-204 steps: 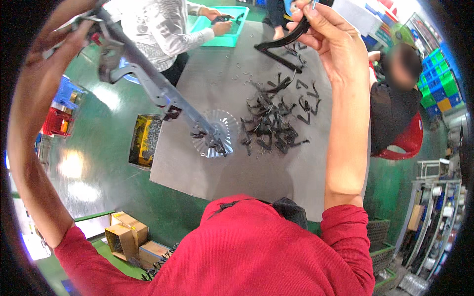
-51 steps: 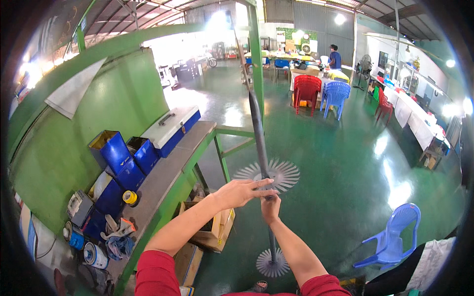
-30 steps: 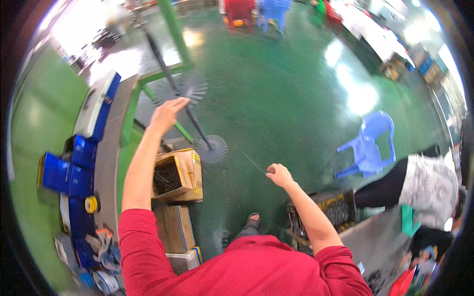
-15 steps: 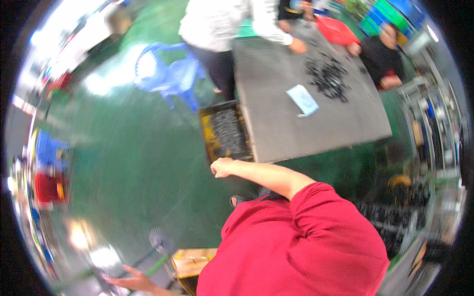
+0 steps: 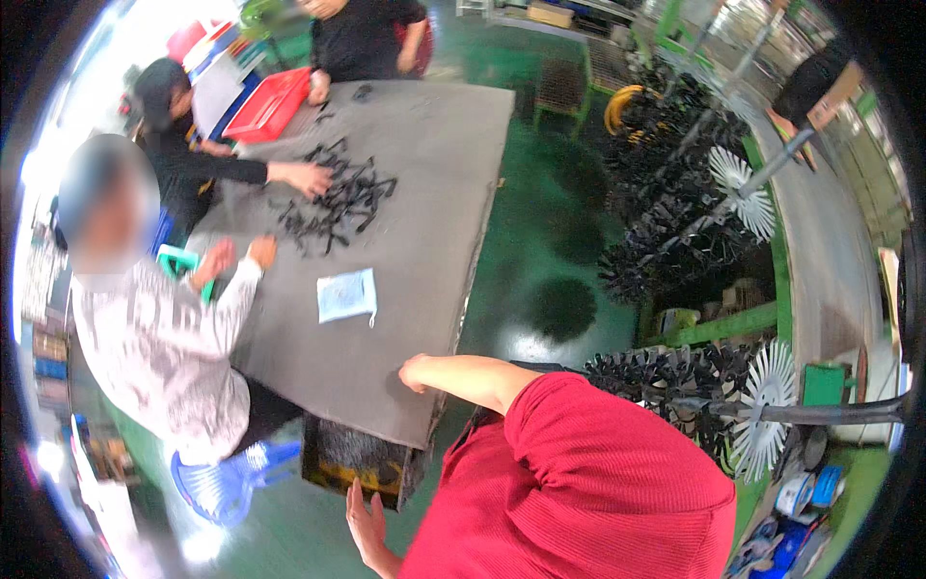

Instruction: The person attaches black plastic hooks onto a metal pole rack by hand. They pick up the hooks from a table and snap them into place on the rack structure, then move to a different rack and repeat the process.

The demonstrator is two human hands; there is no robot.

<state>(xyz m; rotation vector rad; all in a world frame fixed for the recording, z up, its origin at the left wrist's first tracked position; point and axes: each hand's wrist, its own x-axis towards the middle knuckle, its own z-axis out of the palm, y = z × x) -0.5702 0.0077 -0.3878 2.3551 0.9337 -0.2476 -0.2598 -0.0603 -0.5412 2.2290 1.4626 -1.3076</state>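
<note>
- The wearer has turned: a second ago the left hand was at an upright rod with a fanned disc and the right held a thin strand; now neither the rod nor a strand shows in either hand, so the work with that rod appears paused.
- The right hand (image 5: 414, 373) has moved from in front of a black-and-yellow bin (image 5: 386, 474) to the near edge of the grey counter (image 5: 415, 241). Its arm reaches across the body, elbow bent, fingers curled; whether its grip holds anything cannot be told.
- The left hand (image 5: 369, 531) is low beside the bin, palm bare, fingers extended and apart, its grip released.
- Black hooked parts (image 5: 362, 198) lie heaped at the counter's far side, well apart from both hands; a co-worker's hand (image 5: 307, 179) touches them.
- A pale blue mask (image 5: 345, 295) lies between heap and right hand.
</note>
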